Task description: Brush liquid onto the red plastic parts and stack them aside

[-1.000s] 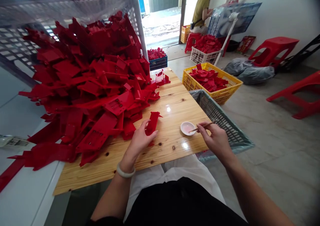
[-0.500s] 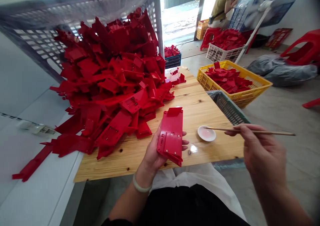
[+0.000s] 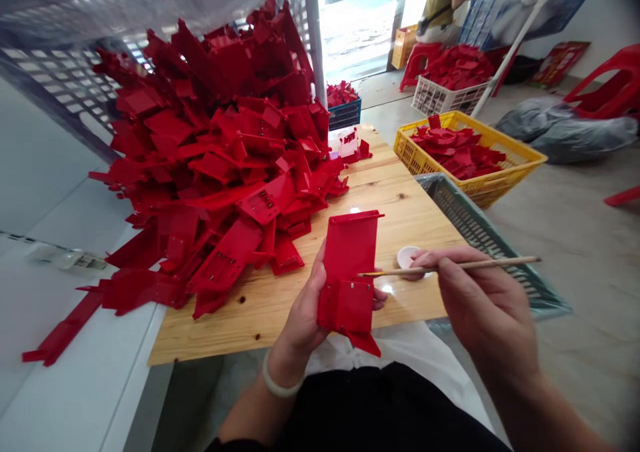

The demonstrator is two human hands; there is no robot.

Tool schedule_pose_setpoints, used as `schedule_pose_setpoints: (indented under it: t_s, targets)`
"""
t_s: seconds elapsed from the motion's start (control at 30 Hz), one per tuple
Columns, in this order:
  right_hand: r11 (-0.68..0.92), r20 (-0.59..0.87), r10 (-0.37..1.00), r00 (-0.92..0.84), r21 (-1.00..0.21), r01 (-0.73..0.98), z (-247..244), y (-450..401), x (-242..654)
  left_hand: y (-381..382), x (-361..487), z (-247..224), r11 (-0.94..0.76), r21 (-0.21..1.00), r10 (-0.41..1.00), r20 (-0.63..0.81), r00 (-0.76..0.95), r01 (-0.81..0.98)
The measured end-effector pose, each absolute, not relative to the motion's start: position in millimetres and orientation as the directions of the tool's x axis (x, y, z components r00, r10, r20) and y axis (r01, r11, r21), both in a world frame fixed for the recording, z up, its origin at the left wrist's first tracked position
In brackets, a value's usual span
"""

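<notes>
A red plastic part (image 3: pixel 350 252) is held upright by my left hand (image 3: pixel 307 305), its fingers wrapped behind the part. My right hand (image 3: pixel 480 299) pinches a thin wooden brush (image 3: pixel 415 270). The brush tip touches or hovers just over the middle of the part, near small metal-coloured spots. Partly hidden behind my right fingers, a small white dish (image 3: pixel 406 256) sits on the wooden table (image 3: pixel 395 205). To the left, a large heap of red parts (image 3: pixel 240 145) spills from a tilted grey crate (image 3: pixel 45 59).
Beyond the table's right edge are a yellow crate (image 3: pixel 525 162) of red parts and a green crate (image 3: pixel 480 232). Farther back stand a white basket (image 3: pixel 435 99), a blue crate (image 3: pixel 345 115), a red stool (image 3: pixel 610 85) and a person (image 3: pixel 443 5).
My right hand has moved left, bringing the brush from the dish to the red part. My left hand has turned the part, and its top flap now looks narrower.
</notes>
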State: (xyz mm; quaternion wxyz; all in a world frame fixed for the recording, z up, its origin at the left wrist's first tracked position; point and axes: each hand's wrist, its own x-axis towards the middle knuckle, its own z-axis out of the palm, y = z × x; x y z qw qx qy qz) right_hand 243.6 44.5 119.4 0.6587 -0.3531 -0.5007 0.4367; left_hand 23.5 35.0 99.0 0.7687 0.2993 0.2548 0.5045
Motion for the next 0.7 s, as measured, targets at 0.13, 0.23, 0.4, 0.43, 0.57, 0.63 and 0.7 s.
schedule_pose_setpoints:
  t_s: [0.13, 0.23, 0.4, 0.43, 0.57, 0.63, 0.7]
  targets:
    - [0.368, 0.353, 0.93, 0.107, -0.904, -0.217, 116, 43, 243, 36, 23, 99, 0.332, 0.71, 0.92, -0.098, 0.38, -0.621]
    - [0.363, 0.354, 0.932, 0.084, -0.909, -0.206, 115, 41, 244, 37, 24, 99, 0.314, 0.712, 0.924, -0.078, 0.373, -0.628]
    - [0.373, 0.361, 0.928, 0.095, -0.907, -0.195, 116, 40, 246, 34, 26, 100, 0.255, 0.748, 0.935, -0.029, 0.354, -0.612]
    - [0.379, 0.366, 0.925, 0.101, -0.906, -0.19, 116, 40, 247, 33, 26, 100, 0.243, 0.763, 0.937, -0.026, 0.348, -0.599]
    - [0.398, 0.394, 0.918, 0.056, -0.906, -0.143, 118, 40, 252, 30, 24, 102, 0.197, 0.833, 0.946, -0.023, 0.324, -0.517]
    - [0.423, 0.424, 0.906, 0.015, -0.901, -0.098, 121, 40, 255, 29, 22, 102, 0.18, 0.859, 0.948, -0.021, 0.319, -0.479]
    - [0.456, 0.458, 0.888, -0.044, -0.889, -0.043, 126, 40, 258, 29, 21, 102, 0.168, 0.872, 0.947, -0.014, 0.322, -0.459]
